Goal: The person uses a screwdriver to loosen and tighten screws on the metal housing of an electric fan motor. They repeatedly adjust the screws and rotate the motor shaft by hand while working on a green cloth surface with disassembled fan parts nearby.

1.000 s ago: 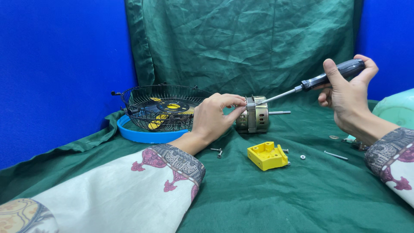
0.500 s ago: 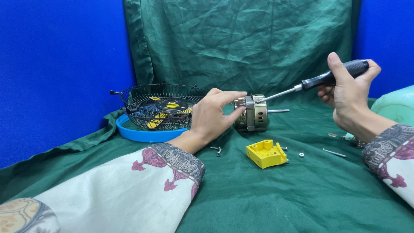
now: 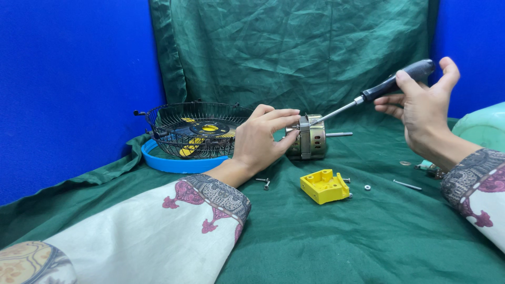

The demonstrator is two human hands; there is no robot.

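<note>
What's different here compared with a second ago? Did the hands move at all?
Little changed. The right hand with the screwdriver shifted slightly, its fingers regripping the black handle, the tip staying at the motor. The left hand kept steadying the motor on the green cloth. The yellow block, loose screws and wire fan guard stayed where they were.

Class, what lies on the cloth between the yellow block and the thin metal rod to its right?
In the head view, a small washer lies between yellow block and rod.

Left hand [image 3: 263,139] hides motor [image 3: 311,138] front (screwdriver [image 3: 389,87] tip unseen); pale green object [image 3: 484,131] cut off.
</note>
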